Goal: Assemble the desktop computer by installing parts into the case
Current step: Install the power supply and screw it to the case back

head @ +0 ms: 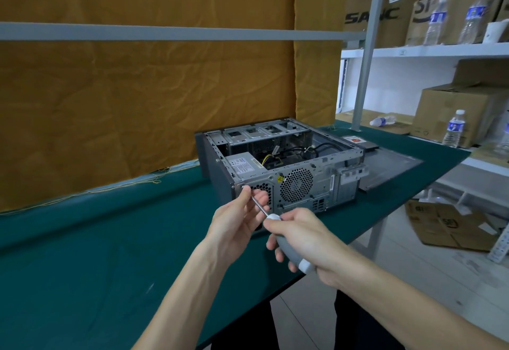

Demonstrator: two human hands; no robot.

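An open grey computer case (pixel 325 176) lies on its side on the green table (pixel 82 253), rear panel facing me. Inside sit a power supply (pixel 243 165) and loose cables (pixel 311 151). My right hand (pixel 308 242) grips the grey and white handle of a screwdriver (pixel 286 245). Its metal shaft points up and left toward the rear panel's upper left corner. My left hand (pixel 237 220) pinches the shaft near the tip with thumb and fingers, right at the power supply grille. The tip itself is hidden by my fingers.
The case's removed side panel (pixel 391 168) lies flat on the table to the right. A mustard cloth (pixel 143 88) hangs behind. Shelves at the right hold cardboard boxes (pixel 457 113) and water bottles (pixel 454 129). The table's edge runs close on my right.
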